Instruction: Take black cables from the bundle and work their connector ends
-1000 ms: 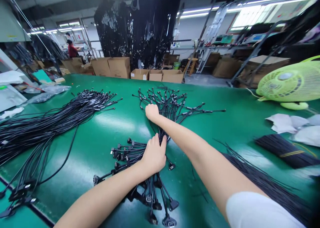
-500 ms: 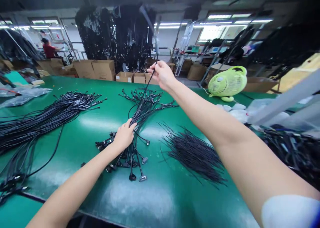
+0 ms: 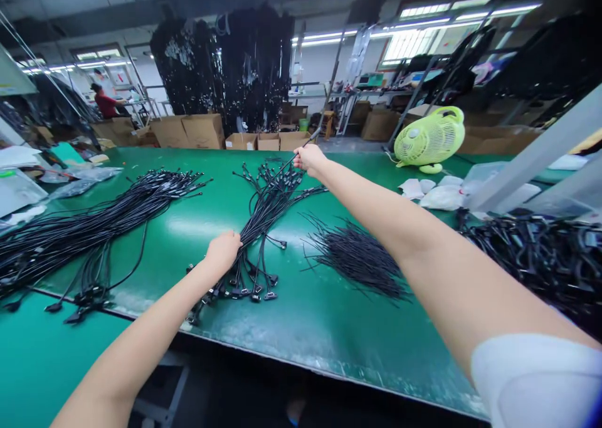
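Observation:
A bundle of black cables (image 3: pixel 266 212) lies on the green table (image 3: pixel 301 334), small plugs at its far end and larger connectors toward me. My left hand (image 3: pixel 224 250) rests against the bundle's near part, its fingers curled around or onto the cables and partly hidden. Out past the bundle's far end, my right hand (image 3: pixel 310 158) is closed on a single black cable, whose tip sticks up beyond the fingers. To the right lies a loose pile of thin black strips (image 3: pixel 362 259), likely cable ties.
Another large heap of black cables (image 3: pixel 108 221) spreads over the left side. A green fan (image 3: pixel 429 138) stands at the back right, near white plastic bags (image 3: pixel 442 193). More black cables (image 3: pixel 540 259) lie at far right. Cardboard boxes (image 3: pixel 202 131) line the far side; a person in red sits beyond.
My right hand has come down slightly and the cable in it now slants to the right. My left hand has shifted a little left along the bundle. The camera view has tilted.

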The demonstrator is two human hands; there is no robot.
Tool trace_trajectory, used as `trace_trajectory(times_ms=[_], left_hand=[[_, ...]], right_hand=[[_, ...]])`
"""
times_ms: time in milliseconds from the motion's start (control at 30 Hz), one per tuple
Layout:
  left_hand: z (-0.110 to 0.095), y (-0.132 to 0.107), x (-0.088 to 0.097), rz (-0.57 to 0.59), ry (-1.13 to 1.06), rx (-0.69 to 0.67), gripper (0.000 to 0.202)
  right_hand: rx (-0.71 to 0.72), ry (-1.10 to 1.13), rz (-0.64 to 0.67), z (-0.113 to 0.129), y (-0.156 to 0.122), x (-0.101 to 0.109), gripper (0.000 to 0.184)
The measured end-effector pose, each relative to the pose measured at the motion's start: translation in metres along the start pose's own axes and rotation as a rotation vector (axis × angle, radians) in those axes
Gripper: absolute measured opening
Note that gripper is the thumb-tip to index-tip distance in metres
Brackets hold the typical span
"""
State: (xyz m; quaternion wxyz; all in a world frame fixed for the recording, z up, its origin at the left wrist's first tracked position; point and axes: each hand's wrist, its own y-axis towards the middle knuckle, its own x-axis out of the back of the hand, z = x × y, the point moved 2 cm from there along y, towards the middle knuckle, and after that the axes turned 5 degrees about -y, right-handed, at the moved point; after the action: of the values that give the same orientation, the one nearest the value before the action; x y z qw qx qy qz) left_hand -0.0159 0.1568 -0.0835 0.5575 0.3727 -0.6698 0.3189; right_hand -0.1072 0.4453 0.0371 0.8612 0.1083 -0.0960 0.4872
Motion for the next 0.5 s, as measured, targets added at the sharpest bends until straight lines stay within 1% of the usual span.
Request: trace_trajectory(times_ms=[67,133,200,233,300,367,433,467,500], left_hand=[[0.008,-0.013,0.01,0.011,-0.076,-0.013,0.025],[0.014,-0.029,0.023,0.045,-0.171,-0.045,0.029],[0.015,-0.048,0.038,0.098,-0.356,-0.092,0.033],[0.015,-0.058,0.045,0.124,-0.507,-0.106,0.034],[0.014,-0.078,0.061,0.145,-0.87,-0.1,0.035],[0.018,-0.098,0.076,0.116,-1.176,-0.057,0.037],[0.031,-0.117,0.087,0.072,-1.313,0.004,0.038],[0.042,-0.126,0.091,0.065,-1.349,0.039,0.037],[0.054,-0.135,0.092,0.073,-1.365,0.077,0.034]], right_hand=[[0.002,-0.052,0.038,0.003,0.004,-0.012,0.015],[0.015,-0.123,0.106,0.01,0.006,-0.02,0.018],[0.042,-0.214,0.199,0.014,-0.001,-0.029,0.02],[0.066,-0.262,0.254,0.013,-0.008,-0.034,0.018],[0.138,-0.35,0.378,0.007,-0.034,-0.047,0.014],[0.227,-0.429,0.517,-0.007,-0.068,-0.06,0.013],[0.383,-0.574,0.591,-0.021,-0.098,-0.064,0.016],[0.461,-0.656,0.589,-0.027,-0.107,-0.059,0.017],[0.526,-0.733,0.557,-0.029,-0.111,-0.05,0.016]])
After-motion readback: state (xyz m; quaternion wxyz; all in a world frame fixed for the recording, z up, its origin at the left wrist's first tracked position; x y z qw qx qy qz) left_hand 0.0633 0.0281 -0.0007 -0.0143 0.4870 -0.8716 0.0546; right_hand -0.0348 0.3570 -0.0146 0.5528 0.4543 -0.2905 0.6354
